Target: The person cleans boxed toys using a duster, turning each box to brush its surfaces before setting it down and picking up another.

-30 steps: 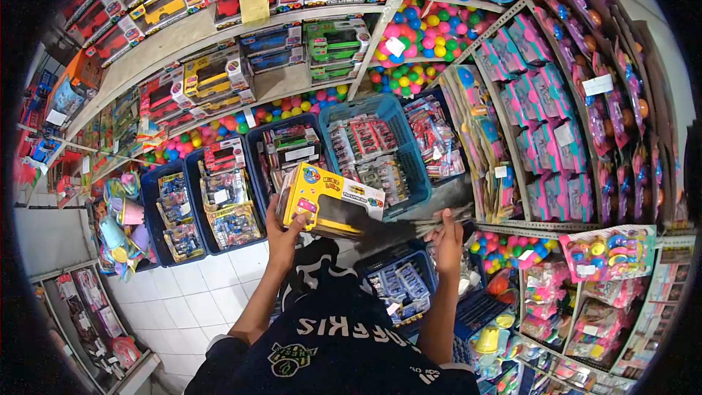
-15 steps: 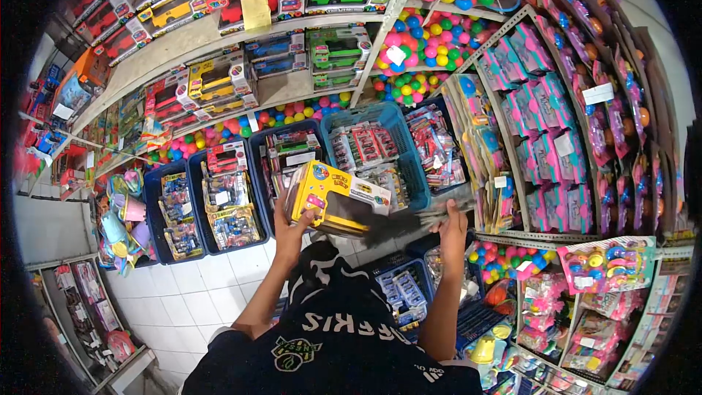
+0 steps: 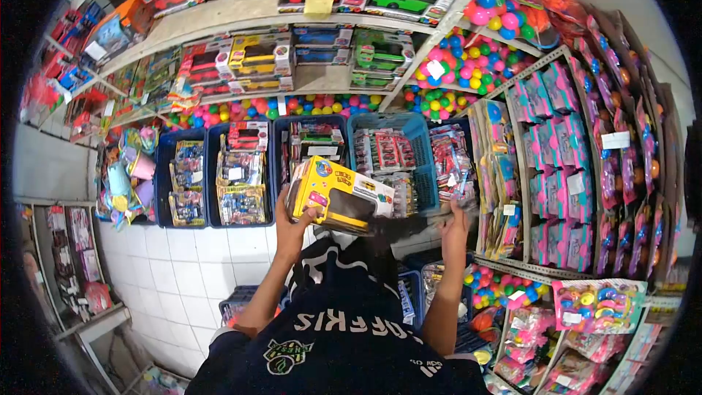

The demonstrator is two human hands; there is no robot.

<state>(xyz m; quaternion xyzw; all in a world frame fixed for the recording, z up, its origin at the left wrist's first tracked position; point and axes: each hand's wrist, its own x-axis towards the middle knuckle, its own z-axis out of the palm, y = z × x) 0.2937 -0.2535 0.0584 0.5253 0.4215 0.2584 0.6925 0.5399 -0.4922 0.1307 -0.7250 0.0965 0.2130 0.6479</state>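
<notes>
Bright, fairly even light; fisheye bends shelves (image 3: 219, 25); corners black; smeared blur beside yellow box (image 3: 340, 194).

Here's a dark short-sleeved shirt (image 3: 344, 362), bold white lettering (image 3: 349, 324) running across it, a green-and-white crest (image 3: 287, 356) on the left, small white logo (image 3: 431, 368) right, pale trim (image 3: 221, 332) edging the left sleeve!
</notes>
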